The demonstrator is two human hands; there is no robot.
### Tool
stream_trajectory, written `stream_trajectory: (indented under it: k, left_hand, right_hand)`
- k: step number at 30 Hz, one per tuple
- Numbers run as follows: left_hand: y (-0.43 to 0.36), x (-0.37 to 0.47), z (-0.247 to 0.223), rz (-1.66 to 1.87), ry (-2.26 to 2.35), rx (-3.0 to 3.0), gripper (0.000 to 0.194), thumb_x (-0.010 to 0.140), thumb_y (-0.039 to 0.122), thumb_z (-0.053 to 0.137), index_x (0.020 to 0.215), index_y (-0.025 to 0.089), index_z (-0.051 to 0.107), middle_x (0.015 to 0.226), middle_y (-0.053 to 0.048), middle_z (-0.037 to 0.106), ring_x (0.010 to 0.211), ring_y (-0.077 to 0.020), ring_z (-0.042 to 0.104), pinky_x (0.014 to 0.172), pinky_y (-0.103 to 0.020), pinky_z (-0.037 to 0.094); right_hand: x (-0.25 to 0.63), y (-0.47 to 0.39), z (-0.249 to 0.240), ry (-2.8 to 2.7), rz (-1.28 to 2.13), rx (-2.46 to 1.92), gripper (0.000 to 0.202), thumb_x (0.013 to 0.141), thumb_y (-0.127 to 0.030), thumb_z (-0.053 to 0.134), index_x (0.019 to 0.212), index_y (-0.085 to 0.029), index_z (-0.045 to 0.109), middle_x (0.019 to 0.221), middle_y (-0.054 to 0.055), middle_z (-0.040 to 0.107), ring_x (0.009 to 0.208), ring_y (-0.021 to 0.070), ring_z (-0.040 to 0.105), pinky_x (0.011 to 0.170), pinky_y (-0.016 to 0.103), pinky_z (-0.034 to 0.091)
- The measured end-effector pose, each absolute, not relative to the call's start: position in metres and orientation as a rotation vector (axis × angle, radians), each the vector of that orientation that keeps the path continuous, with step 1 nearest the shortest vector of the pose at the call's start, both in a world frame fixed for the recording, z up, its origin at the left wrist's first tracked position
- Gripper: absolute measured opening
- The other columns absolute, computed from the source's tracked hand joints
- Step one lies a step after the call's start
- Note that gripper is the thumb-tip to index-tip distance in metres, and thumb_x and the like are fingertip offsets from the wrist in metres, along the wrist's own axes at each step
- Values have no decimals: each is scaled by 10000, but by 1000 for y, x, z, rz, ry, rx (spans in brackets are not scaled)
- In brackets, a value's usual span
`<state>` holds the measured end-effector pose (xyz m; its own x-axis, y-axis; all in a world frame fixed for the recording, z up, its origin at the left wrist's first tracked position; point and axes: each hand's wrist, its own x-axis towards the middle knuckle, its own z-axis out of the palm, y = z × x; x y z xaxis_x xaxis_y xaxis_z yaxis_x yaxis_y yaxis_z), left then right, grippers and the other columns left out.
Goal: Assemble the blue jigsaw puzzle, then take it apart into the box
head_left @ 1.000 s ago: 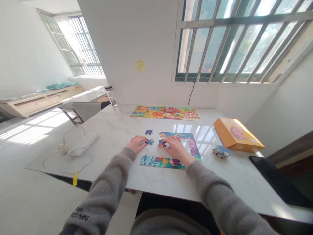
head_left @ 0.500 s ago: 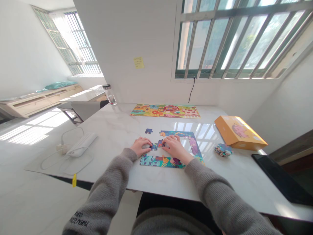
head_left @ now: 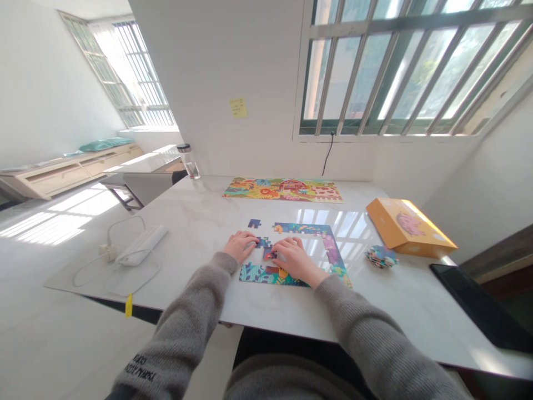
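My left hand (head_left: 240, 246) has its fingertips closed on the left side of a dark blue puzzle piece (head_left: 262, 242). Just below that piece, a blue and red puzzle piece (head_left: 268, 254) is pinched at its right edge by my right hand (head_left: 293, 258). The two pieces lie edge to edge; I cannot tell whether they interlock. Around them is a partly joined jigsaw border (head_left: 258, 274), with a bottom row, a right side and a top strip (head_left: 306, 228). My right hand and wrist cover part of the bottom row. A loose dark blue piece (head_left: 254, 223) lies beyond my left hand.
A pile of puzzle pieces (head_left: 381, 256) sits to the right, by an orange box (head_left: 410, 225) and a black tablet-like slab (head_left: 478, 303). Toward the wall lies a long colourful picture strip (head_left: 283, 189). A white power strip (head_left: 144, 244) with cables is at left, a bottle (head_left: 189, 161) behind.
The blue and red piece in my right hand has moved from the right side of the dark blue piece to just below it. My left hand and its piece have shifted slightly up.
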<state>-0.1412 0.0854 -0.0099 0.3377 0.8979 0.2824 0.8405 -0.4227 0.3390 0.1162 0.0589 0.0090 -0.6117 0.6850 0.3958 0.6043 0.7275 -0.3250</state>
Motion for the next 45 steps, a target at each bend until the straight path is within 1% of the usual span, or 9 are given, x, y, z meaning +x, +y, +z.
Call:
stream_trajectory:
  k: [6,12,15,21,25,30,34,39,45]
  left_hand:
    - [85,-138,-10,668,1520,2456,297,929,266,527,1174,243,694,1168,-59,672,1100,-259,544,992,-450,427]
    - [86,-141,-10,670,1323,2470,346,877,131,473,1053,247,747,1062,-54,688,1047,-235,566,986,-414,451]
    - [87,-142,-11,631,1288,2486,403,842,93,464,1072,251,755,989,-58,685,1007,-233,573,971,-413,459]
    - [79,-131,-7,596,1411,2539,415,855,126,479,1167,252,723,1010,-77,676,1012,-257,563,935,-438,455]
    - [81,-128,-4,637,1400,2520,292,876,225,548,1110,224,723,1015,-82,682,1016,-262,561,954,-439,457]
    - [92,-133,-2,647,1295,2502,198,825,217,625,1005,254,698,1328,-32,625,1201,-270,503,1072,-467,385]
    - [98,-125,0,603,1287,2525,165,858,241,625,1011,267,682,1231,-10,676,1167,-256,529,1056,-456,373]
    - [101,-111,-2,607,1421,2598,189,887,357,640,1043,256,675,1184,-43,651,1137,-263,530,1025,-442,384]
    - [101,-111,-4,629,1441,2596,161,893,343,641,1019,248,674,1159,-46,663,1133,-260,540,1027,-442,385]
  right_hand:
    - [113,60,8,-2425,215,-981,162,891,-287,693,1039,-251,638,1109,35,705,1079,230,559,1003,418,273]
    - [111,58,12,-2431,172,-977,150,898,-279,681,1039,-252,637,1115,45,701,1072,239,557,1004,420,284]
    - [113,58,12,-2438,165,-982,145,903,-286,673,1041,-253,641,1119,49,699,1064,238,557,1004,422,289]
    - [119,60,9,-2415,175,-1001,152,910,-304,663,1053,-255,642,1120,50,692,1059,233,554,989,412,304]
    - [121,59,9,-2451,177,-1007,151,911,-300,659,1053,-249,643,1106,51,692,1052,228,557,990,411,307]
    - [123,59,10,-2472,155,-1016,163,909,-273,649,1070,-247,641,1121,58,688,1077,231,548,999,415,299]
    - [127,60,11,-2448,150,-1023,150,912,-269,644,1061,-249,647,1113,54,693,1078,233,544,1012,421,290]
    - [133,59,15,-2413,161,-1042,127,929,-259,617,1050,-253,655,1115,57,691,1083,238,538,1013,424,297]
    - [138,58,17,-2459,168,-1065,135,909,-209,623,1036,-243,655,1103,51,693,1078,241,538,1012,435,297]
